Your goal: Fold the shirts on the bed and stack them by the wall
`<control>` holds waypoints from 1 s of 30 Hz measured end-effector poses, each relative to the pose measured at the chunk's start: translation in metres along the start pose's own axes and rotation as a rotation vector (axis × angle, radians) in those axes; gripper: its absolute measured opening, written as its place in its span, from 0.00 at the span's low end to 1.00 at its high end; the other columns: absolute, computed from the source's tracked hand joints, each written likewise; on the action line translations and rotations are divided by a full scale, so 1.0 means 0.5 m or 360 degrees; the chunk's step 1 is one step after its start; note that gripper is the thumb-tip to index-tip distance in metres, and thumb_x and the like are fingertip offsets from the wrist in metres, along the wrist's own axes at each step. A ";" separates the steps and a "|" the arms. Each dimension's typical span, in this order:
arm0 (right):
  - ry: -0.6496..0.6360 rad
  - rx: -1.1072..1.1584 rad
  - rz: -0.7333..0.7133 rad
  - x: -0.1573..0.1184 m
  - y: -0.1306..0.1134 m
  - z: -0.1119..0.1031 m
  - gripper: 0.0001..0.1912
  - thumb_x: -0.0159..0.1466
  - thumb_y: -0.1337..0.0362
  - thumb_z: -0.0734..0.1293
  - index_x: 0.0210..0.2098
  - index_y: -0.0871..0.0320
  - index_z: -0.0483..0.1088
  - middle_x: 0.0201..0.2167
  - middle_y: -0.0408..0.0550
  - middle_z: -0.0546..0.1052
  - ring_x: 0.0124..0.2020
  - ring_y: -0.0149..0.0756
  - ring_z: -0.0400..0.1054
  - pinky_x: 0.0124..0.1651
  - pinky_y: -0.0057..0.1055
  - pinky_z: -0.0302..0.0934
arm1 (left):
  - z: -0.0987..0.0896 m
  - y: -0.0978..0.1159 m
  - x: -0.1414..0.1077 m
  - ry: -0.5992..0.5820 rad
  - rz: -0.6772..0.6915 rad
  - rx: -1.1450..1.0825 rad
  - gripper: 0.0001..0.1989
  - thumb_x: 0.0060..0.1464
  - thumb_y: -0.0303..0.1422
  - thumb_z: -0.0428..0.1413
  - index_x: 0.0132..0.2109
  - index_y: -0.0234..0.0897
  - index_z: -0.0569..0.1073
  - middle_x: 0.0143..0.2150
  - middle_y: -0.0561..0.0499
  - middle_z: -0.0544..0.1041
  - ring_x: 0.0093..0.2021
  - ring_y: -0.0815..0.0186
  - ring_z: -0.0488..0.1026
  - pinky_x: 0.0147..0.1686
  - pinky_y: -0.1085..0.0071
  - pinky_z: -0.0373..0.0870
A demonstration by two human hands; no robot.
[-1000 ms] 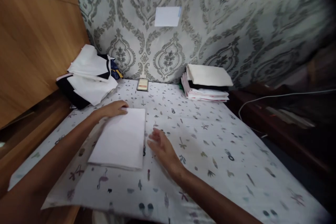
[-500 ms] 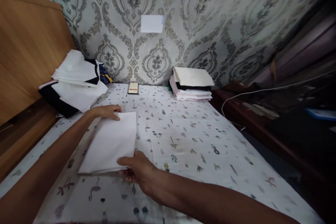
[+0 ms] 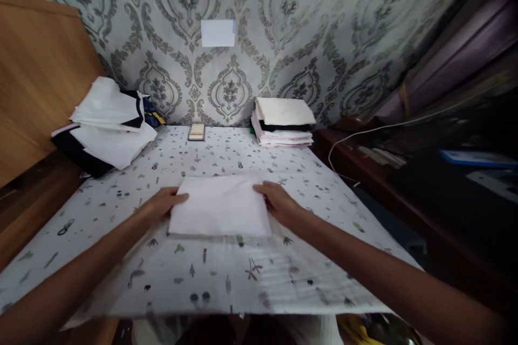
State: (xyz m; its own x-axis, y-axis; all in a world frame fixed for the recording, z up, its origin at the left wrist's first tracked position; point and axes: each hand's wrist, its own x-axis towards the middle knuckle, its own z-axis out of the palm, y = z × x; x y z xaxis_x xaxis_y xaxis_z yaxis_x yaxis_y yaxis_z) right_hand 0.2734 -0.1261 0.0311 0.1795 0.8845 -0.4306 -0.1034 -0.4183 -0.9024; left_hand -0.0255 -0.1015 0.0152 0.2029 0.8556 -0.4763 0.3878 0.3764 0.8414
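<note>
A folded white cloth [image 3: 219, 207] is stretched between both hands over the middle of the patterned sheet [image 3: 186, 291]. My left hand [image 3: 167, 202] pinches its left edge, thumb on top and fingers underneath. On the opposite edge, my right hand [image 3: 275, 200] grips the same way, near the far right corner. The fingers beneath the cloth are hidden. Whether the cloth touches the sheet or hovers just above it, I cannot tell.
At the back right stands a neat stack of folded cloths [image 3: 283, 121]. A looser pile of white and black clothes [image 3: 107, 124] leans by the wooden cabinet [image 3: 36, 75]. Near the wall lies a small framed box [image 3: 196, 132]. A white cable [image 3: 376, 128] crosses the dark furniture on the right.
The folded cloth has turned sideways and shifted right, now wider than deep. My right hand has moved from its near corner up to its right edge; my left hand holds the left edge.
</note>
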 end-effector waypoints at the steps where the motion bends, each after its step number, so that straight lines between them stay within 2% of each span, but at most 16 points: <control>1: 0.0047 -0.0186 -0.0049 0.015 -0.004 -0.019 0.08 0.52 0.65 0.70 0.30 0.55 0.65 0.27 0.44 0.72 0.30 0.35 0.67 0.32 0.29 0.63 | 0.023 -0.008 -0.009 0.0002 0.0025 -0.0038 0.30 0.45 0.52 0.60 0.50 0.36 0.72 0.50 0.40 0.79 0.49 0.51 0.76 0.37 0.63 0.76; 4: 0.0096 -0.0633 -0.0124 0.040 -0.010 -0.061 0.05 0.56 0.66 0.68 0.31 0.56 0.66 0.29 0.46 0.73 0.32 0.38 0.69 0.36 0.34 0.65 | 0.053 -0.010 -0.025 -0.0017 0.0109 0.0148 0.29 0.49 0.53 0.57 0.51 0.36 0.70 0.48 0.41 0.79 0.45 0.52 0.77 0.33 0.63 0.76; 6: 0.0141 -0.0837 -0.0223 0.040 -0.006 -0.073 0.08 0.56 0.67 0.67 0.37 0.58 0.69 0.33 0.49 0.75 0.37 0.43 0.71 0.42 0.40 0.66 | 0.052 0.006 -0.033 0.0114 0.0162 0.0593 0.27 0.53 0.52 0.54 0.50 0.36 0.70 0.43 0.41 0.79 0.40 0.52 0.78 0.32 0.61 0.76; 8: 0.0236 -0.1159 -0.0554 0.033 0.004 -0.067 0.16 0.58 0.67 0.66 0.46 0.59 0.71 0.43 0.56 0.77 0.46 0.48 0.70 0.51 0.46 0.64 | 0.058 0.030 -0.040 0.0469 0.0340 0.1121 0.24 0.58 0.49 0.50 0.53 0.36 0.69 0.45 0.39 0.79 0.43 0.50 0.77 0.36 0.57 0.76; 10: 0.0236 -0.1545 -0.0993 0.026 0.017 -0.042 0.21 0.64 0.66 0.62 0.56 0.60 0.68 0.56 0.60 0.73 0.58 0.50 0.65 0.61 0.48 0.58 | 0.087 0.051 -0.041 0.0781 0.0661 0.1457 0.24 0.63 0.45 0.45 0.59 0.34 0.65 0.54 0.35 0.76 0.52 0.48 0.75 0.46 0.53 0.74; 11: 0.0174 -0.1695 -0.1156 0.024 0.024 -0.024 0.22 0.67 0.65 0.59 0.59 0.60 0.67 0.62 0.60 0.69 0.63 0.50 0.60 0.64 0.48 0.54 | 0.111 0.056 -0.037 0.0829 0.0813 0.1545 0.25 0.65 0.43 0.43 0.62 0.32 0.63 0.59 0.33 0.73 0.58 0.48 0.72 0.52 0.51 0.71; 12: 0.0080 -0.1797 -0.1235 0.023 0.032 -0.005 0.23 0.69 0.65 0.56 0.62 0.61 0.65 0.66 0.59 0.65 0.67 0.48 0.56 0.67 0.48 0.51 | 0.138 0.058 -0.030 0.0797 0.0921 0.1605 0.26 0.66 0.40 0.41 0.64 0.30 0.61 0.64 0.32 0.69 0.62 0.49 0.68 0.57 0.50 0.67; 14: -0.0107 -0.1947 -0.1231 0.027 0.048 0.030 0.25 0.72 0.64 0.52 0.65 0.62 0.61 0.69 0.57 0.60 0.71 0.45 0.50 0.70 0.47 0.44 | 0.188 0.048 -0.008 0.0640 0.0975 0.1715 0.28 0.67 0.38 0.40 0.67 0.25 0.58 0.69 0.31 0.63 0.69 0.50 0.59 0.66 0.50 0.57; 17: -0.0143 -0.2068 -0.1171 0.036 0.069 0.053 0.27 0.74 0.60 0.50 0.68 0.63 0.59 0.70 0.57 0.59 0.73 0.43 0.47 0.72 0.48 0.39 | 0.223 0.010 0.025 0.0554 0.0860 0.1843 0.31 0.68 0.42 0.39 0.68 0.24 0.58 0.72 0.31 0.55 0.73 0.49 0.49 0.69 0.48 0.48; 22: -0.0078 -0.2068 -0.1150 0.042 0.079 0.042 0.29 0.74 0.55 0.50 0.68 0.64 0.58 0.71 0.58 0.58 0.73 0.46 0.46 0.72 0.49 0.38 | 0.186 -0.044 0.041 0.0727 0.0839 0.1804 0.34 0.68 0.47 0.35 0.71 0.29 0.54 0.73 0.34 0.52 0.74 0.48 0.46 0.68 0.43 0.50; 25: -0.0076 -0.2058 -0.1152 0.044 0.078 0.038 0.30 0.74 0.54 0.50 0.68 0.63 0.58 0.70 0.58 0.58 0.73 0.46 0.46 0.72 0.48 0.37 | 0.169 -0.051 0.039 0.0743 0.0801 0.1785 0.35 0.67 0.48 0.35 0.72 0.30 0.53 0.74 0.35 0.50 0.74 0.48 0.45 0.68 0.45 0.50; 30: -0.0059 -0.2047 -0.1157 0.050 0.084 0.039 0.30 0.74 0.51 0.49 0.69 0.59 0.57 0.71 0.57 0.58 0.73 0.45 0.45 0.72 0.49 0.38 | 0.174 -0.049 0.039 0.0748 0.0758 0.1789 0.35 0.67 0.50 0.36 0.72 0.31 0.53 0.74 0.36 0.50 0.74 0.49 0.45 0.68 0.45 0.50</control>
State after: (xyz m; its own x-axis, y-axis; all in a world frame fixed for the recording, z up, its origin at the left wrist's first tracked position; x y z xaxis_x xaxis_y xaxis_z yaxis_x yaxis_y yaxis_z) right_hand 0.2547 -0.1174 -0.0171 -0.2161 0.9717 0.0950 0.9186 0.2353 -0.3174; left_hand 0.0469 -0.1252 -0.0370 0.2850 0.9492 0.1335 0.9459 -0.3010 0.1209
